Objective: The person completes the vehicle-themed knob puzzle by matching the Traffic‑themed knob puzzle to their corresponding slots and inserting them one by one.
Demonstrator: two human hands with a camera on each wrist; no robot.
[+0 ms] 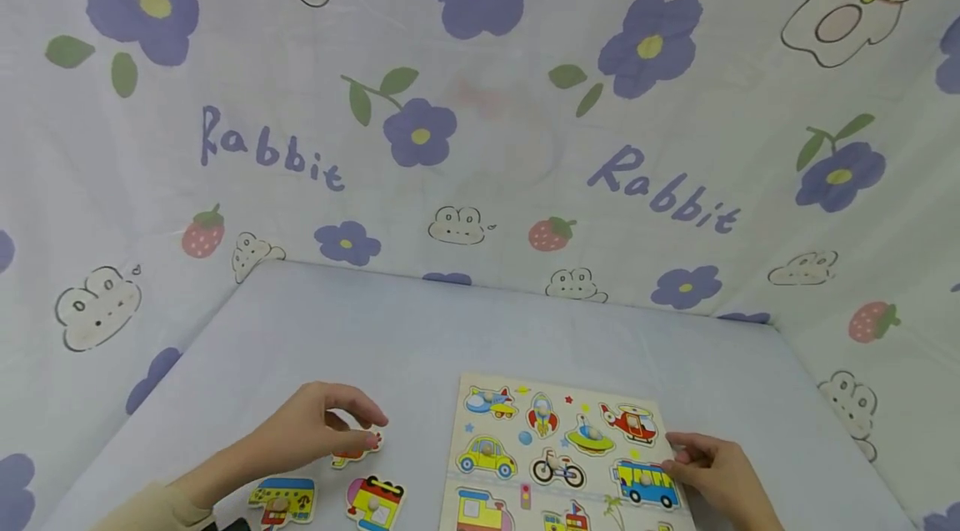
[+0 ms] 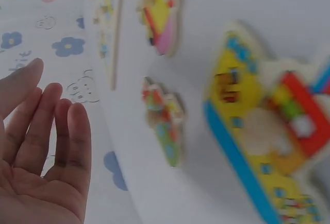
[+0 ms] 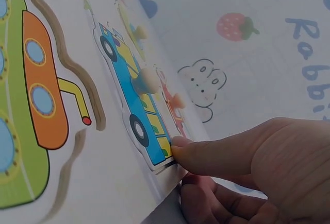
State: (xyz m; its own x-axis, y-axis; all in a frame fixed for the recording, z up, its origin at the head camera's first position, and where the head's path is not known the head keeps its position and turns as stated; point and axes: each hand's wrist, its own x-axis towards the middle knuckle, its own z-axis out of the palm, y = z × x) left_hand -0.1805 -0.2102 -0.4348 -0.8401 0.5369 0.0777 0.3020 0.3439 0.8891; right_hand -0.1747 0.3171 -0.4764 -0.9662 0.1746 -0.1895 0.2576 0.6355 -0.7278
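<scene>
My left hand (image 1: 307, 427) hovers over the left side of the table, its fingers loosely bent and holding nothing. Below its fingertips lies a small red, yellow and green puzzle piece (image 1: 360, 453), partly hidden by the hand. In the left wrist view this small piece (image 2: 164, 121) lies apart from the hand. At the right, my right hand (image 1: 720, 473) grips the edge of a wooden peg puzzle board (image 1: 597, 473), thumb on top beside the blue bus piece (image 1: 647, 483). In the right wrist view, the other fingers curl beneath the board's edge.
A yellow and blue ship piece (image 1: 300, 502) and a train piece (image 1: 382, 498) lie on the table left of the board. A printed submarine (image 3: 46, 90) shows on the board. Behind the table (image 1: 360, 323) hangs a flowered cloth (image 1: 480, 97).
</scene>
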